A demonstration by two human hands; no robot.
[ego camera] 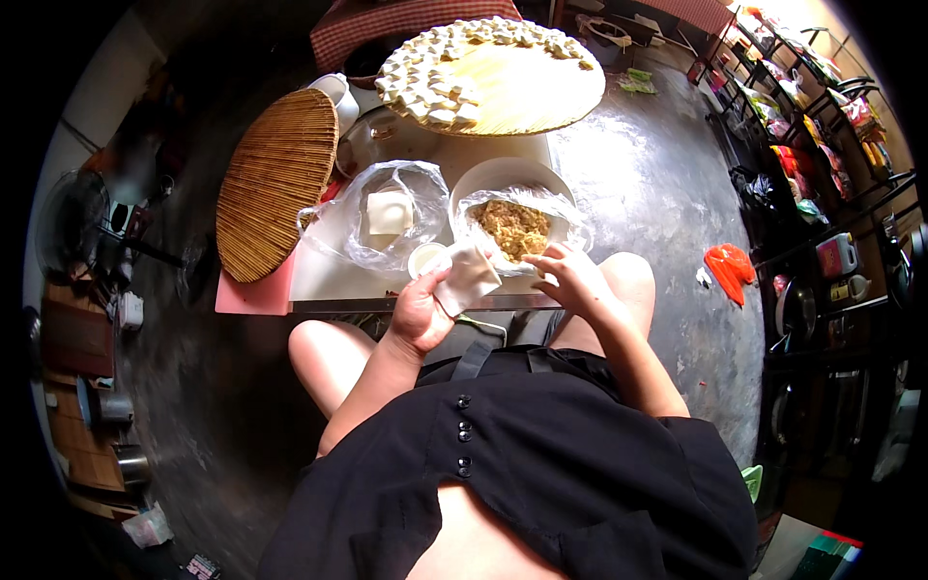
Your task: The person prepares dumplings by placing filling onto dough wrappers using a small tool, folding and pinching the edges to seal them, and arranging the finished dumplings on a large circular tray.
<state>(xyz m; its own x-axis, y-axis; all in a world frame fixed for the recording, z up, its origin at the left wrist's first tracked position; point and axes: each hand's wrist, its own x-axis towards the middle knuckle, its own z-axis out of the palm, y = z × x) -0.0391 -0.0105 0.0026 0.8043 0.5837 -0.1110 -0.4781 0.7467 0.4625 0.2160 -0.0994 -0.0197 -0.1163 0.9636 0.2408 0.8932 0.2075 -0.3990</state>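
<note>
On my left hand (424, 308) lies a square dough wrapper (467, 281), its lower corner hanging past the fingers. My right hand (569, 279) is at the near right edge of a bowl (475, 177) lined with a clear plastic bag, which holds a chopped filling (513, 226). Its fingers are bent, and whether they hold something thin is too small to tell. A stack of wrappers (389, 212) sits in an open plastic bag (355, 243) left of the bowl. Just behind my left hand stands a small white cup (426, 257).
A round tray (536, 90) of folded dumplings (442, 101) spans the table's far side. At the left, a round slatted mat (279, 188) leans over a pink board (257, 290). A white pitcher (346, 105) stands behind it. Shelves of packaged goods (797, 156) line the right side.
</note>
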